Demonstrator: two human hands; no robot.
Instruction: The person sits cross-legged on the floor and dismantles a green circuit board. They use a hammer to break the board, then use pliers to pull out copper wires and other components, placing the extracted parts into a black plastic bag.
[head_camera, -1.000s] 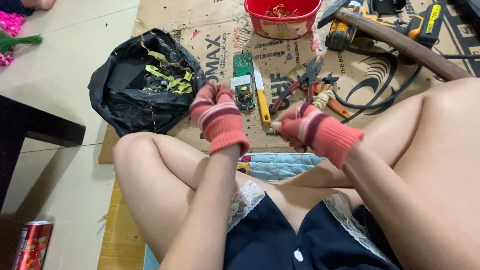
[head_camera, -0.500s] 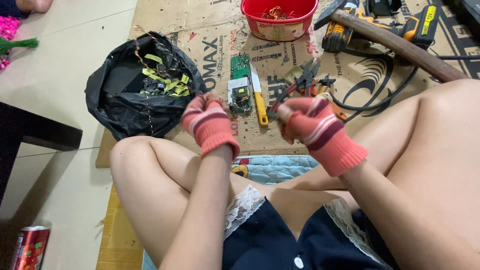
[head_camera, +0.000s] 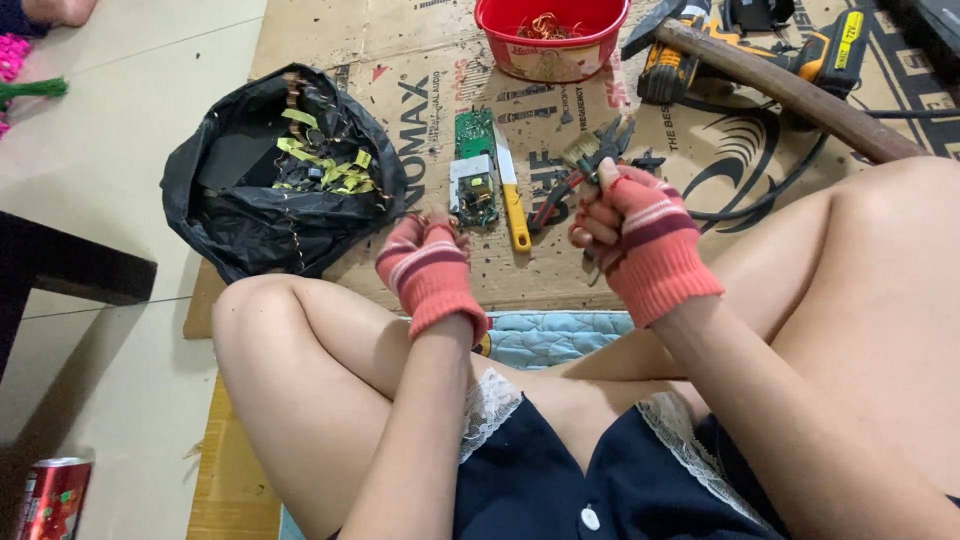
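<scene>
The left hand (head_camera: 432, 272) in a pink striped knit glove is curled shut, its contents hidden. The right hand (head_camera: 640, 243) clamps a small copper-wound coil (head_camera: 580, 152). Beyond them, on the flattened cardboard sheet (head_camera: 420, 90), lie a yellow-handled knife (head_camera: 512, 195) and a green circuit board (head_camera: 473, 170); at its far edge sits a red plastic bowl (head_camera: 552, 40).

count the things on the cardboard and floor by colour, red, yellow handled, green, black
red: 2, the plastic tub and the drink can
yellow handled: 1, the knife
green: 1, the circuit board
black: 1, the plastic bag
total: 5
</scene>
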